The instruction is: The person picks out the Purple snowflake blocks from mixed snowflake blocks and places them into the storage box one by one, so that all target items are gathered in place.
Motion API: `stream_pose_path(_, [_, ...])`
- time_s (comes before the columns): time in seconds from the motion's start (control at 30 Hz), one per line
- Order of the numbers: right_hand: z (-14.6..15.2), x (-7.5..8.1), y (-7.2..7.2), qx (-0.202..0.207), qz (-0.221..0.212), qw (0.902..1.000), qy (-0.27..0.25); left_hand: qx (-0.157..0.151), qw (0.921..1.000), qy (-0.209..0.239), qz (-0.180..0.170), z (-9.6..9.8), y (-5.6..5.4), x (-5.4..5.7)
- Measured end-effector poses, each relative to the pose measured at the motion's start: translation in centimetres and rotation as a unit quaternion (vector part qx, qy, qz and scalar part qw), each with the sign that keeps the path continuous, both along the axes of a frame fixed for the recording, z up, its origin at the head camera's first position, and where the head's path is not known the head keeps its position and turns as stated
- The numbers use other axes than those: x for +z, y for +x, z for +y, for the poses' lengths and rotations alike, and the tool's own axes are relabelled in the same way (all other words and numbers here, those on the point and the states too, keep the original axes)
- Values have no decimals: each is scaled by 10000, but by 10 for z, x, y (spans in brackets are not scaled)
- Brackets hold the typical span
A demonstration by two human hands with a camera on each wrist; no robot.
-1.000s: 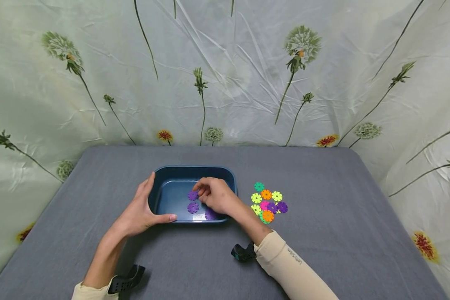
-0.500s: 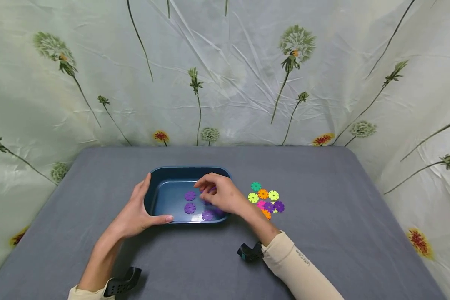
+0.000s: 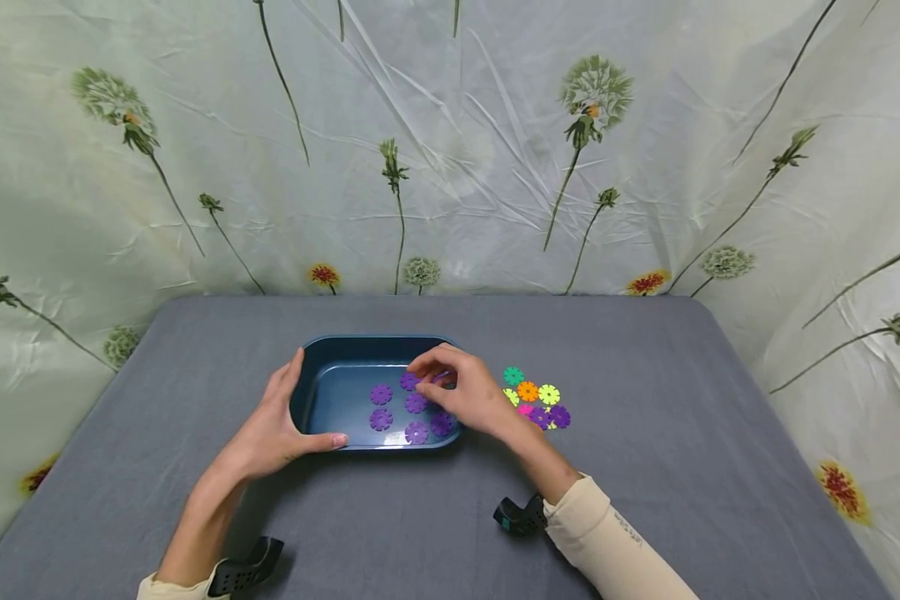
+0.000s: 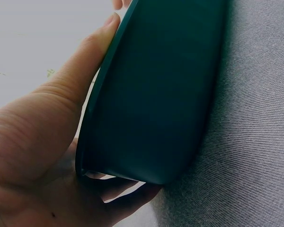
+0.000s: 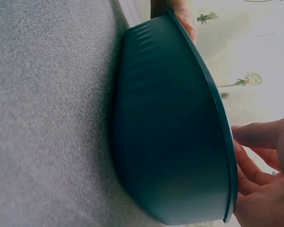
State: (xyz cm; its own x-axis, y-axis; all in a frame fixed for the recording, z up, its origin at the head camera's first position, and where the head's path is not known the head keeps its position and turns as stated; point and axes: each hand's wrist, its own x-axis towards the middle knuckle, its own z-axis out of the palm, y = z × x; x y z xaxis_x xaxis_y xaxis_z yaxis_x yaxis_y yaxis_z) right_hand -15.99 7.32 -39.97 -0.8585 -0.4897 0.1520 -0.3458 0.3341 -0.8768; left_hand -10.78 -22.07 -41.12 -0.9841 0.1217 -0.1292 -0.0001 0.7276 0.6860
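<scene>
In the head view, my left hand grips the left end of a dark blue plastic tray, thumb along the near rim and fingers round the side. The left wrist view shows that thumb against the tray's rim. Several purple notched discs lie flat inside, toward the right. Over the tray's right side, my right hand bends its thumb and forefinger close to a purple disc. More purple shows between these fingers; whether they pinch a disc cannot be told. The tray wall hides the discs in the right wrist view.
Right of the tray lies a loose cluster of notched discs: green, orange, yellow, pink and purple, some overlapping. Part of it is behind my right forearm. Grey cloth covers the table; a flowered curtain hangs behind.
My right hand has shifted to the right over the tray, and more purple discs now show on its bottom. The left hand keeps its grip on the tray.
</scene>
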Motion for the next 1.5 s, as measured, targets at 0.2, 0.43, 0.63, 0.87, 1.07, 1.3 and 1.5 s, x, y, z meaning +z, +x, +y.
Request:
stream_pose_path(0.2, [9,0,2,-188,175,9995,-165,-26,10000,21,39,-1,0,1])
stream_pose_path(0.43, [23,-3,3,-263,157,9988,-370,-9,10000,9,55,-2,0,1])
stream_pose_path(0.63, [40,-2,2,-357,134,9986,-355,8,10000,60,17,-3,0,1])
stream_pose_path(0.87, [56,-1,0,-528,232,9980,-270,-11,10000,77,6,-3,0,1])
stream_pose_path(1.07, [71,-3,-2,-659,275,9974,-118,-21,10000,91,-9,-3,-1,0])
stream_pose_path(1.3, [87,-4,-1,-729,105,9973,-63,-45,9999,111,36,-2,-1,0])
stream_pose_path(1.5, [101,-6,-1,-727,-3,9973,-48,-35,9999,116,4,-1,-2,1])
